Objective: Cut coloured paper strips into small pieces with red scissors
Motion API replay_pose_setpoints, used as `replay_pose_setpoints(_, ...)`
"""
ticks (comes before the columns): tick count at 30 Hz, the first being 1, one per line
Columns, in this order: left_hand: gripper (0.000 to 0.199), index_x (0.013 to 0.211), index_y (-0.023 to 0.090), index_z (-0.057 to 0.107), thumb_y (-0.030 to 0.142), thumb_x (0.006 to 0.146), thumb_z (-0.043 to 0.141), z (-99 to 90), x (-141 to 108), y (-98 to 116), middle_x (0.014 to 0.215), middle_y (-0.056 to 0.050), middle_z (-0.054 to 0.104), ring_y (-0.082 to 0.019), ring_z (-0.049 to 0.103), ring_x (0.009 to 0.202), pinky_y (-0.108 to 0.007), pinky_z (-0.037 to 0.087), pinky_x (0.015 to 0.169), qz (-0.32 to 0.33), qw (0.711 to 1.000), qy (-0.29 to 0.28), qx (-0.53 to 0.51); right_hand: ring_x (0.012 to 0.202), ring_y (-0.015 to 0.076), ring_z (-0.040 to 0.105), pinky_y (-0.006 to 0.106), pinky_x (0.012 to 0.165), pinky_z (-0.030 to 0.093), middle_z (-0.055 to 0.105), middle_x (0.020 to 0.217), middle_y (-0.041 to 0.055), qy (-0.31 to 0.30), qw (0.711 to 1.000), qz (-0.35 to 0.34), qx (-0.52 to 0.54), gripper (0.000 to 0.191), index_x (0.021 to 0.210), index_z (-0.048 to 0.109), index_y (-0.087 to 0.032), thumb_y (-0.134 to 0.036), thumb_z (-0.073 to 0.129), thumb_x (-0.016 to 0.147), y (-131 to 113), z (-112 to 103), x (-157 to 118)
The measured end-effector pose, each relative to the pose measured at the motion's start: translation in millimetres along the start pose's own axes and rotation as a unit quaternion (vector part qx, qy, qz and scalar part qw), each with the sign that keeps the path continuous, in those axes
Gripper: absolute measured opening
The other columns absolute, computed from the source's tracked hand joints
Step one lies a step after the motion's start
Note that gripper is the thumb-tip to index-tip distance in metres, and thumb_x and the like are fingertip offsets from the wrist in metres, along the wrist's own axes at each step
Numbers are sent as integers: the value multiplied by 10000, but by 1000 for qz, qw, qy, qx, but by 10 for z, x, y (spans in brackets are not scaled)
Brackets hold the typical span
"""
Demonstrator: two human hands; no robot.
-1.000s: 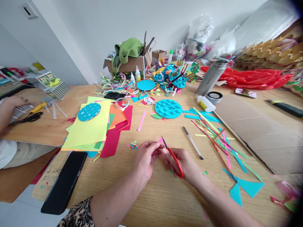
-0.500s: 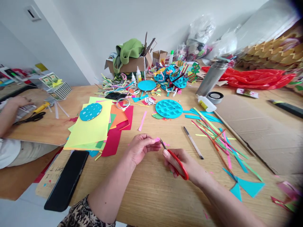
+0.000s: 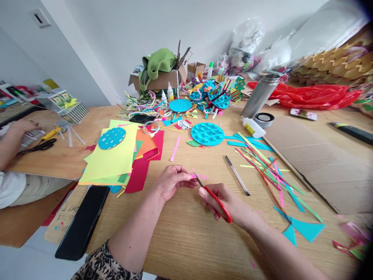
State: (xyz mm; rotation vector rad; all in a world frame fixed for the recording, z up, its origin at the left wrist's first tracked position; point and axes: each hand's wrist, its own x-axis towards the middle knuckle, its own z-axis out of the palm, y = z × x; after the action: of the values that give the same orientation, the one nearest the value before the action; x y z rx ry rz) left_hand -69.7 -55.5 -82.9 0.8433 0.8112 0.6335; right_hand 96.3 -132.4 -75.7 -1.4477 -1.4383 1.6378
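Note:
Between thumb and fingers, my left hand (image 3: 176, 181) pinches a small piece of pink paper (image 3: 193, 176). My right hand (image 3: 217, 200) grips red-handled scissors (image 3: 219, 203), whose blade tips are at the pink piece. Tiny pink scraps (image 3: 204, 177) lie on the table just behind the blades. Farther back is a pink paper strip (image 3: 175, 149). A blue disc with a raised pattern (image 3: 207, 134) sits beyond my hands, and a pen (image 3: 237, 175) lies to the right of them.
Left are stacked coloured sheets (image 3: 107, 165), a speckled blue oval (image 3: 112, 138) and a black phone (image 3: 82, 223). Right are paper strips (image 3: 269, 171), cardboard (image 3: 323, 163), a glue bottle (image 3: 253, 128) and a steel flask (image 3: 260, 95). Another person's hand (image 3: 25, 125) is at far left.
The pink piece in my left hand looks smaller, and a fresh scrap shows near the blade tips. My right hand has shifted slightly left with the scissors.

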Motion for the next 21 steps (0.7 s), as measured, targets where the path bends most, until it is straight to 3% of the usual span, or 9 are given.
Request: replay_pose_setpoints(21,148,621,114,601,171,589,733,-5,-14,25,680,-91,702,-198,670,652,-324,497,672,-9,1000,-18,-1,400,82,451,199,386,344,461,475,-33,-21,999,29,8,622,647,496,-159,-778,455,691,-67,-16,-24)
